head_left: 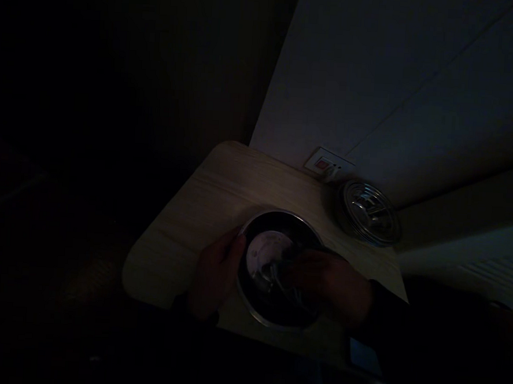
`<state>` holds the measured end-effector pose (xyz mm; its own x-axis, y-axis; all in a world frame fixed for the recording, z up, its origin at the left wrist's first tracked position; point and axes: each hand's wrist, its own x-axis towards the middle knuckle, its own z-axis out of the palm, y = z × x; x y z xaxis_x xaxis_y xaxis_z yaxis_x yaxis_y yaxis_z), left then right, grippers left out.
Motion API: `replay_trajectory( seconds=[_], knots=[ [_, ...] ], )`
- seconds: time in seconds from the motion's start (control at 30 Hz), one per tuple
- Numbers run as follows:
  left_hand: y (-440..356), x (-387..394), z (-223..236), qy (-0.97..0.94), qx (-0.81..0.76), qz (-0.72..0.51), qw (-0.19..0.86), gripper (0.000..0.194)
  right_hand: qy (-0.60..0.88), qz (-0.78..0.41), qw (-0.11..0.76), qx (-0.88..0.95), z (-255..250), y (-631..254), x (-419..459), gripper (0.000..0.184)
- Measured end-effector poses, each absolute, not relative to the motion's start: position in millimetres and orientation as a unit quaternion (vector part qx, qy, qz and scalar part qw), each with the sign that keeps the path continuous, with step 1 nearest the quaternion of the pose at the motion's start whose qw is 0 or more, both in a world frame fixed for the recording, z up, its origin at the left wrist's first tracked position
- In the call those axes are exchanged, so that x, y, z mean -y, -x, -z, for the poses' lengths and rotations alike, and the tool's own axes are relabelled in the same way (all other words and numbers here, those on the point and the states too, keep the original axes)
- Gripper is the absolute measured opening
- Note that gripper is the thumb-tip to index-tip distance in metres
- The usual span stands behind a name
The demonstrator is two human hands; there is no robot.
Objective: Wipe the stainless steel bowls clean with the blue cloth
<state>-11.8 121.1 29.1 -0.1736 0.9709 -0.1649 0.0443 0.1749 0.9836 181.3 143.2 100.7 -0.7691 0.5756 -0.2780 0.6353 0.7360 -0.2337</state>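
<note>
The scene is very dark. A round metal bowl (pixel 250 296) rests on a small wooden table (pixel 185 216). Its rim is gripped on the left side by my left hand (pixel 214 273), thumb over the edge. My right hand (pixel 333 281) reaches over the right side into the bowl, its fingers curled around something with pale streaks that I cannot make out. Inside lies a pale, round, pinkish patch (pixel 264 247), partly covered by the right hand. Whether it is the bowl's bottom or its contents is too dim to tell.
Shiny round metal dishes or lids (pixel 370 213) are stacked at the table's back right. Behind them, a socket plate (pixel 329 163) with a red switch is set in the wall. A phone-like device (pixel 363 356) lies by the right sleeve.
</note>
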Motion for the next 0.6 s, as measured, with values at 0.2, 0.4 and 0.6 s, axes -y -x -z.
replay_trajectory(
  seconds=[0.2, 0.4, 0.6],
  knots=[
    [14.5, -120.3, -31.0, -0.387, -0.615, -0.475, 0.496, 0.046, -0.353, 0.139, -0.085, -0.921, -105.3, -191.0, -150.9, 0.031],
    [16.8, -106.0, -28.4, -0.409, -0.647, -0.453, 0.457, 0.046, -0.377, 0.065, -0.149, -0.912, -128.8, -190.3, -150.0, 0.028],
    [16.4, -109.3, -34.1, -0.396, -0.655, -0.454, 0.456, 0.039, -0.313, 0.061, -0.048, -0.947, -124.0, -181.7, -156.2, 0.029]
  ],
)
